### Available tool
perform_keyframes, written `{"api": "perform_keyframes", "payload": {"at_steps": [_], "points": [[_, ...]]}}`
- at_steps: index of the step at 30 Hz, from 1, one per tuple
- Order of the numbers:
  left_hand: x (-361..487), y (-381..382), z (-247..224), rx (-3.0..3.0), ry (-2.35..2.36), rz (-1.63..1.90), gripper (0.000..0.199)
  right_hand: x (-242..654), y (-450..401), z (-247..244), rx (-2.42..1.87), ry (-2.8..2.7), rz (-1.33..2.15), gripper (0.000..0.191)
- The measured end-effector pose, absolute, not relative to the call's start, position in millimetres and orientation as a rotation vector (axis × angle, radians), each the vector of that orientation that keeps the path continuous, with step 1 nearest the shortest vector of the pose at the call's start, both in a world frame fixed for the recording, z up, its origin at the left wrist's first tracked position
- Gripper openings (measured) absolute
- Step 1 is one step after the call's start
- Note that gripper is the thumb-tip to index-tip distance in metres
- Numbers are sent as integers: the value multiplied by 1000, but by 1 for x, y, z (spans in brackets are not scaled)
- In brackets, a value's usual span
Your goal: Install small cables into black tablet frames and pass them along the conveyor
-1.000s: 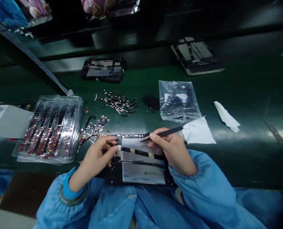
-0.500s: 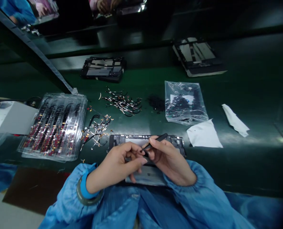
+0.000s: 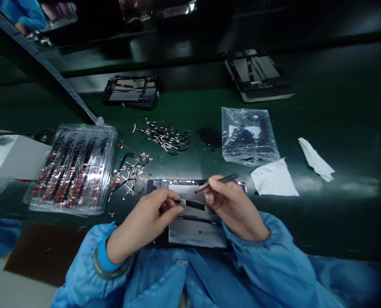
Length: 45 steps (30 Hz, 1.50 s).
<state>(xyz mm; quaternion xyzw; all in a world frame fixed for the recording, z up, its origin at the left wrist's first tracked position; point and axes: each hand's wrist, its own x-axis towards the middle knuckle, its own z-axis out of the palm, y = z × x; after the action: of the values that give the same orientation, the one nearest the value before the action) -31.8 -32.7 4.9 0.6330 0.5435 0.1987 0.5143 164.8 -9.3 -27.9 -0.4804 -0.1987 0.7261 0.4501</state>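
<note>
In front of me lies an opened, tablet-like device [image 3: 196, 233] with a black frame, a silvery panel and dark strips across it. My right hand [image 3: 233, 205] grips black tweezers [image 3: 224, 179] between thumb and fingers, their tip pointing left and down over the device's upper half. Over the left part of the device is my left hand [image 3: 153, 214], its fingers curled and a small gap between thumb and index tip. I make out nothing between them. Part of the device is hidden under both hands.
Clear trays [image 3: 75, 171] of flex cables stand left, beside a white box [image 3: 23, 158]. Loose cables [image 3: 166, 134] and silvery parts [image 3: 131, 173] lie in piles. A plastic bag [image 3: 249, 137], white cloths [image 3: 275, 177] and device stacks [image 3: 132, 92] lie beyond. Co-workers sit opposite.
My hands have moved apart, the left one leftward and the right one slightly right with the tweezers. More of the device's dark strips and silvery panel shows between them.
</note>
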Motion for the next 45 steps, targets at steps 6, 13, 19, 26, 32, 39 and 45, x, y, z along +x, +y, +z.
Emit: {"api": "perform_keyframes", "payload": {"at_steps": [6, 13, 19, 26, 32, 39, 45], "points": [[-92, -34, -14, 1931, 1742, 388, 20, 176, 4, -44, -1502, -955, 1239, 37], [-124, -42, -20, 1852, 1956, 409, 28, 173, -1, -49, -1630, -1201, 1075, 34], [-123, -42, -23, 1915, 1939, 403, 22, 176, -5, -58, -1686, -1441, 876, 27], [-121, -44, -26, 2159, 1934, 133, 16, 176, -7, -55, -1638, -1090, 973, 35], [-115, -41, -30, 2408, 1816, -99, 18, 174, -6, -52, -1656, -967, 1010, 39], [-104, -37, -31, 2747, 1611, -370, 18, 171, -9, -54, -1659, -994, 988, 36], [-105, -24, -15, 2616, 1596, -348, 21, 171, -11, -51, -1642, -1018, 919, 35]]}}
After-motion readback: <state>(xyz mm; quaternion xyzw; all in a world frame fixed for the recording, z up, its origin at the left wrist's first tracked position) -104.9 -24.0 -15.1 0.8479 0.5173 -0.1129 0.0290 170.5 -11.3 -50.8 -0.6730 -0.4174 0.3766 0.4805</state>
